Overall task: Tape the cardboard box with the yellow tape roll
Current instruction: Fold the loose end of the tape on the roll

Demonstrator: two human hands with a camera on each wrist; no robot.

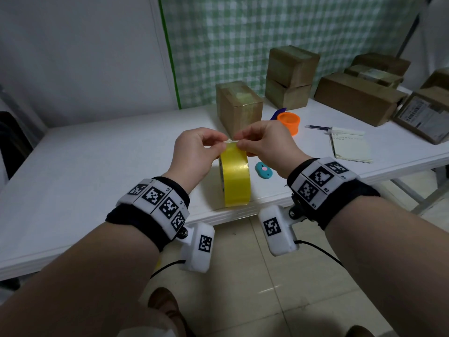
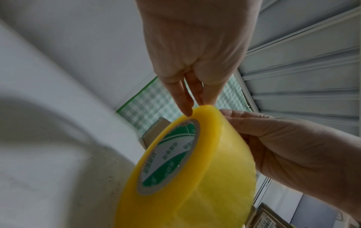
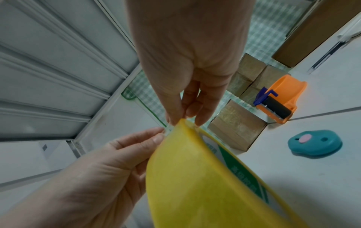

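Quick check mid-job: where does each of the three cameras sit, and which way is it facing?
Head: worn on the head, looking down at the table; both forearms, left hand and right hand show.
Left wrist: looks along the left hand's fingers to the yellow tape roll.
Right wrist: looks along the right hand's fingers; cardboard box beyond.
All share the roll.

Yellow tape roll [image 1: 236, 177] upright on edge at table's near edge; small brown cardboard box [image 1: 238, 106] standing behind it.
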